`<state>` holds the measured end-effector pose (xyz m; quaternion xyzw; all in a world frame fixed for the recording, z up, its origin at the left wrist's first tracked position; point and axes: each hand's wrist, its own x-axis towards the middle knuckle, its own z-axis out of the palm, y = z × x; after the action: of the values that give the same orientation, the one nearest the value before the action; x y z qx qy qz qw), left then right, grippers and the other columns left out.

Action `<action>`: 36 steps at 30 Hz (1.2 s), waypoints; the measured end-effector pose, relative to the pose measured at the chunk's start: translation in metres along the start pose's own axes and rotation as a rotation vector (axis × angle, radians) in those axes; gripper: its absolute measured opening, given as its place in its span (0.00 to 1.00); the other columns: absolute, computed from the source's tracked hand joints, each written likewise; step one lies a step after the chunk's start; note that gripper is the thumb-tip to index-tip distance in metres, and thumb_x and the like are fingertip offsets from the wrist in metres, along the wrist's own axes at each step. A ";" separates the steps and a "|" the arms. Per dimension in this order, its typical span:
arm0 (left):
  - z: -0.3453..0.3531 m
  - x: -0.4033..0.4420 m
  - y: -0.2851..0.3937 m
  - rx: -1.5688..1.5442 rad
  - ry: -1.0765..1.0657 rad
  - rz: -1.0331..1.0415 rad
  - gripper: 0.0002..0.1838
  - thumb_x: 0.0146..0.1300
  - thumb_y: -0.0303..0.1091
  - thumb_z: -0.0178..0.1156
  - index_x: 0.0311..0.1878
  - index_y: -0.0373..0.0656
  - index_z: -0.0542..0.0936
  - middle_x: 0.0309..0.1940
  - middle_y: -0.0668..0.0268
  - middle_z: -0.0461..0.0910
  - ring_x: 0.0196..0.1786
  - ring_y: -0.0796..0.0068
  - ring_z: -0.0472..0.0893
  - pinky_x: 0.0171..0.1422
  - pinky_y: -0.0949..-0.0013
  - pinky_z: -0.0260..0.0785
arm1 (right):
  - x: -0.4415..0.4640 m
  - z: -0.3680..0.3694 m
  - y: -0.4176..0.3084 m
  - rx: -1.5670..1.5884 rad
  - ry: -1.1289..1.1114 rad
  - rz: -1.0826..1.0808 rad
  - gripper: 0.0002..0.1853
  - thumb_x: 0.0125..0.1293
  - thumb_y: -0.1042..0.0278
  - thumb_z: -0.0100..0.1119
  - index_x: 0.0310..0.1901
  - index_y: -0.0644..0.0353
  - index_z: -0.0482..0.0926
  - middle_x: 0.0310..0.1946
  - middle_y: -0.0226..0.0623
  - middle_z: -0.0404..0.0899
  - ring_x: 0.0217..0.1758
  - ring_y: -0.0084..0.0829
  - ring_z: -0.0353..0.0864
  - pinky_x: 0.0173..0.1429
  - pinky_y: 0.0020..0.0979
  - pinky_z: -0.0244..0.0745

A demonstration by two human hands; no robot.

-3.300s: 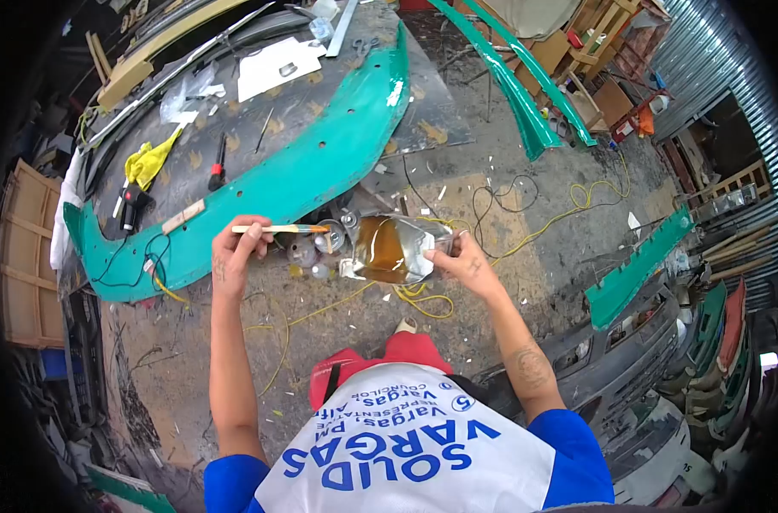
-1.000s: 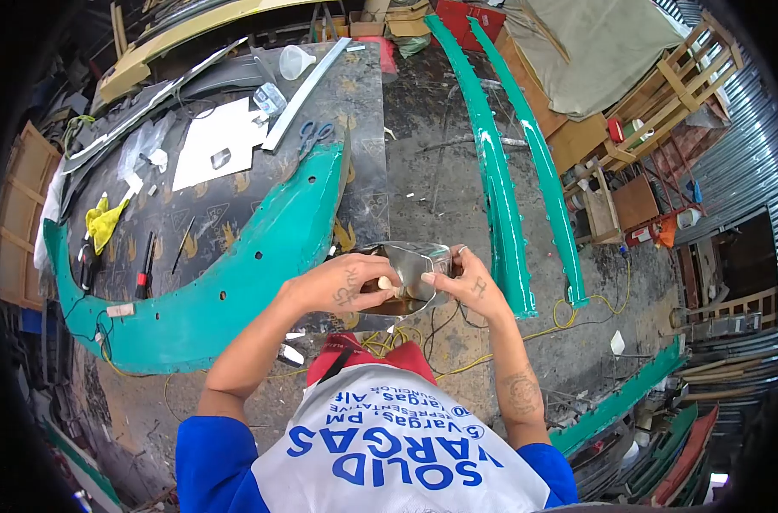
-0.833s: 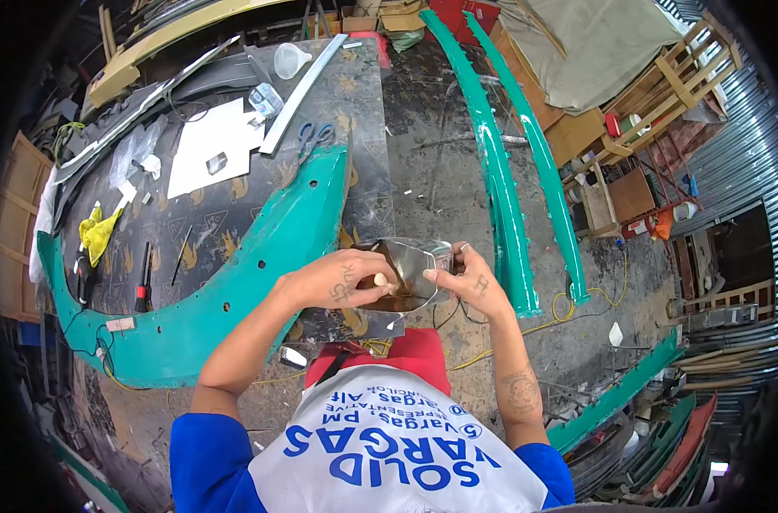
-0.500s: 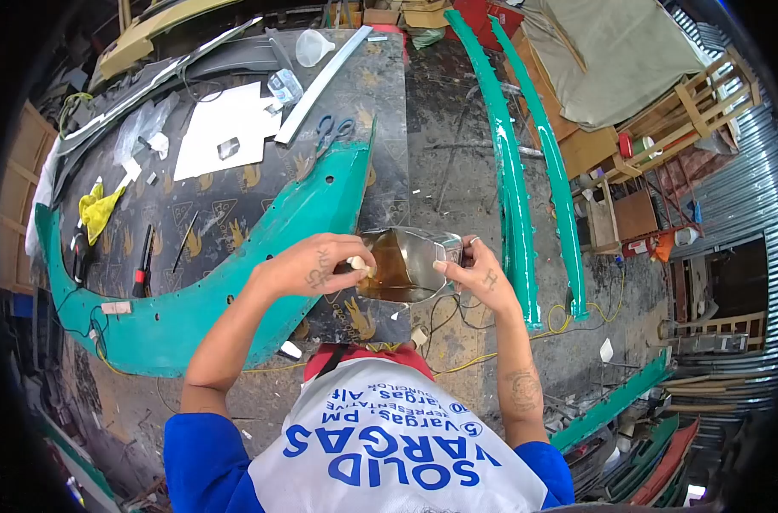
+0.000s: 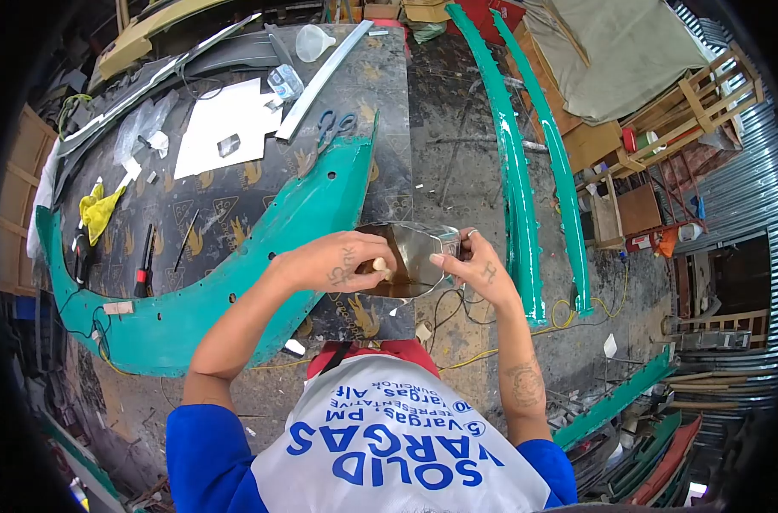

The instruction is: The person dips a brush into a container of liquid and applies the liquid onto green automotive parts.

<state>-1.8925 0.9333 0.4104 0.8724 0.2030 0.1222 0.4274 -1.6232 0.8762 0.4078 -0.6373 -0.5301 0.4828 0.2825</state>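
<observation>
My left hand point(image 5: 350, 263) is closed round a pale stick point(image 5: 380, 266), whose lower end is inside a clear plastic container point(image 5: 431, 244). Brownish liquid point(image 5: 406, 274) shows in the container. At the right, my right hand point(image 5: 481, 269) grips the container's edge between thumb and fingers, keeping it tilted in front of my waist. A large curved green panel point(image 5: 312, 205) lies on the dark table, just beyond and to the left of my left hand. Whether the stick is a brush handle cannot be made out.
Scissors point(image 5: 333, 130), a white funnel point(image 5: 313, 43), white paper point(image 5: 222, 141), a yellow cloth point(image 5: 100, 209) and a red-and-black cutter point(image 5: 143, 265) lie on the table point(image 5: 384, 184). Two long green strips point(image 5: 513, 171) stand to the right. A yellow cord point(image 5: 474, 357) crosses the floor.
My left hand has moved a little to the right with the stick, farther over the container. My right hand still holds the container's edge, nearly in place.
</observation>
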 end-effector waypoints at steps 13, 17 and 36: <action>-0.022 -0.032 0.007 0.020 0.104 -0.042 0.10 0.63 0.30 0.59 0.47 0.41 0.80 0.40 0.60 0.80 0.43 0.56 0.81 0.46 0.58 0.73 | 0.001 0.010 0.008 0.006 0.027 -0.005 0.35 0.49 0.47 0.75 0.45 0.72 0.73 0.29 0.37 0.78 0.26 0.23 0.75 0.28 0.26 0.71; -0.004 -0.018 -0.004 -0.044 0.059 0.020 0.10 0.61 0.30 0.59 0.46 0.40 0.80 0.40 0.59 0.80 0.43 0.56 0.80 0.47 0.59 0.72 | 0.001 0.013 0.005 0.006 0.038 -0.007 0.36 0.48 0.47 0.75 0.45 0.72 0.73 0.28 0.37 0.77 0.26 0.22 0.75 0.26 0.26 0.70; -0.001 -0.027 -0.008 0.280 0.252 -0.001 0.13 0.62 0.24 0.57 0.50 0.44 0.77 0.39 0.62 0.76 0.35 0.59 0.79 0.39 0.59 0.72 | 0.001 0.019 0.008 0.056 0.015 0.032 0.35 0.49 0.48 0.76 0.44 0.72 0.73 0.27 0.38 0.80 0.22 0.21 0.75 0.24 0.24 0.69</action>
<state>-1.9186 0.9258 0.4031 0.9011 0.2704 0.2006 0.2731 -1.6375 0.8722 0.3934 -0.6413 -0.5039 0.4970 0.2962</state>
